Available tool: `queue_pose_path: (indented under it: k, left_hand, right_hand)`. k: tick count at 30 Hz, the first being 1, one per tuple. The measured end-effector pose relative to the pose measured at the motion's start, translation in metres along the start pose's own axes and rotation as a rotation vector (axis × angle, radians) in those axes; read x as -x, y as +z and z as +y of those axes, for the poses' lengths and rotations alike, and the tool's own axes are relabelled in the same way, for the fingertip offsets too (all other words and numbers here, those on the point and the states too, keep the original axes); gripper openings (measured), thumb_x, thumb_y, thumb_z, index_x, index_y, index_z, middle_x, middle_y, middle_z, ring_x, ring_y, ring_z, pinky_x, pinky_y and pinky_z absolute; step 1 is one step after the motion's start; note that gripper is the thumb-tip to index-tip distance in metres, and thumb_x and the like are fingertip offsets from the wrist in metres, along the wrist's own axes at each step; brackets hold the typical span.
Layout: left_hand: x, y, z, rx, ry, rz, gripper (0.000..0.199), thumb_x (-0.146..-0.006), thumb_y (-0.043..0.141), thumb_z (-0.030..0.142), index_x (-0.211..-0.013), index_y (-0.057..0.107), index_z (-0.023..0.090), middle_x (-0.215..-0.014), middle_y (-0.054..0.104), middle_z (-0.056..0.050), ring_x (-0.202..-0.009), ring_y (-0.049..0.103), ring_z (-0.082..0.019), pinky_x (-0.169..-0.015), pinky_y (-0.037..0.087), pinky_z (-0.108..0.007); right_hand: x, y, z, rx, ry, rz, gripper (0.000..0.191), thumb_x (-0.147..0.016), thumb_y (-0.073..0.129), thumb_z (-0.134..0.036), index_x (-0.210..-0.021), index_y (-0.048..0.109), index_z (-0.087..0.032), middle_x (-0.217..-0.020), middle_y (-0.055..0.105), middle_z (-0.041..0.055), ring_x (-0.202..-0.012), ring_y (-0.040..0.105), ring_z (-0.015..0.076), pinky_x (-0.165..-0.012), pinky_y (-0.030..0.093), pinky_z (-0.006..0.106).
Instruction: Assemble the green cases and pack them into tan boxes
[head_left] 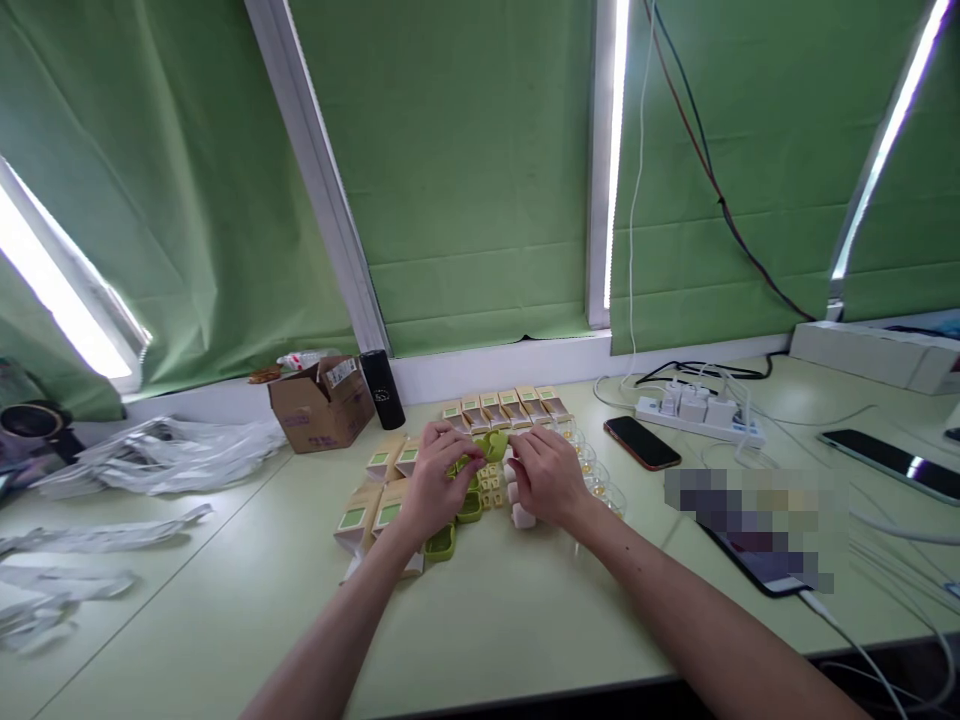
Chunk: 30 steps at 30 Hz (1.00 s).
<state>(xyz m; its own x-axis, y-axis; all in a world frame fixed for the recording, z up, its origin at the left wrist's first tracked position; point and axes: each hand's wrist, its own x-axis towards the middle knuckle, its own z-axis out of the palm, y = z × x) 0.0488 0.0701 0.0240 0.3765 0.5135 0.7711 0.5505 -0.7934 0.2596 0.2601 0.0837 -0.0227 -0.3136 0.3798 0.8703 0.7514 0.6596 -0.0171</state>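
Note:
Between my two hands is a small light-green piece (493,445), its exact kind hard to make out. My left hand (439,482) pinches it from the left, fingers closed. From the right, my right hand (546,474) closes its fingertips at the piece's edge. Below my left hand are open green cases (440,543) in a column. Small yellow pieces (491,486) lie in rows between the hands. White blocks (523,516) stand under my right hand, partly hidden by it. Clear round plastic pieces (602,482) line up just right of that hand.
Kraft boxes with green labels (356,522) stand left of my hands, with another row of boxes (501,408) behind. Further back are a cardboard carton (319,408) and a black bottle (382,388). Phones (642,442), a power strip (701,415) and cables occupy the right; plastic wrapping (172,455) lies left.

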Motion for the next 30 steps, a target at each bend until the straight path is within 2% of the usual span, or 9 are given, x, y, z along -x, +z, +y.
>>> queue_pose_path:
  k: [7,12,15,22,27,30]
  left_hand:
    - [0.007,0.023,-0.016,0.290,-0.313,0.070,0.008,-0.089,0.071,0.028,-0.086,0.072,0.021,-0.091,0.069,-0.005,-0.098,0.059,-0.024,-0.089,0.048,-0.037]
    - [0.019,0.033,-0.016,0.726,-0.543,0.030,0.033,-0.081,0.084,0.048,-0.089,0.072,0.017,-0.087,0.069,-0.004,-0.082,0.062,-0.019,-0.078,0.049,-0.030]
    - [0.023,0.036,-0.014,0.949,-0.641,0.024,0.041,-0.078,0.088,0.053,-0.090,0.071,0.017,-0.085,0.069,-0.003,-0.078,0.062,-0.016,-0.077,0.049,-0.028]
    - [0.024,0.032,-0.008,1.137,-0.694,-0.008,0.043,-0.074,0.091,0.053,-0.088,0.072,0.017,-0.083,0.062,-0.002,-0.071,0.053,-0.012,-0.068,0.046,-0.023]
    - [0.024,0.031,-0.006,1.139,-0.686,-0.033,0.044,-0.078,0.087,0.056,-0.090,0.070,0.017,-0.082,0.059,-0.003,-0.072,0.052,-0.013,-0.068,0.046,-0.024]
    - [0.025,0.034,-0.008,1.139,-0.684,-0.008,0.044,-0.079,0.086,0.055,-0.095,0.070,0.017,-0.084,0.059,-0.002,-0.071,0.052,-0.012,-0.067,0.045,-0.023]
  right_hand:
    - [-0.002,-0.003,-0.002,-0.047,0.055,0.034,0.030,-0.099,0.053,-0.020,-0.128,0.060,-0.016,-0.103,0.074,0.0125,-0.093,0.062,0.0297,-0.078,0.048,0.043]
    - [-0.001,-0.003,-0.008,-0.179,0.075,0.058,0.041,-0.096,0.059,-0.020,-0.137,0.054,-0.019,-0.108,0.073,0.0120,-0.097,0.064,0.0305,-0.082,0.052,0.044]
    - [0.001,0.000,-0.012,-0.313,0.105,0.080,0.043,-0.094,0.062,-0.019,-0.136,0.054,-0.021,-0.111,0.072,0.0120,-0.100,0.064,0.0300,-0.085,0.055,0.044]
    - [0.003,0.006,-0.019,-0.527,0.222,0.088,0.045,-0.091,0.065,-0.017,-0.135,0.057,-0.024,-0.113,0.068,0.0113,-0.103,0.064,0.0290,-0.086,0.058,0.044]
    - [0.003,0.007,-0.023,-0.598,0.312,0.085,0.042,-0.092,0.067,-0.021,-0.133,0.059,-0.025,-0.112,0.067,0.0107,-0.097,0.065,0.0270,-0.080,0.057,0.041]
    - [0.003,0.009,-0.024,-0.648,0.346,0.097,0.041,-0.091,0.069,-0.023,-0.131,0.059,-0.025,-0.113,0.067,0.0100,-0.095,0.065,0.0258,-0.079,0.057,0.040]
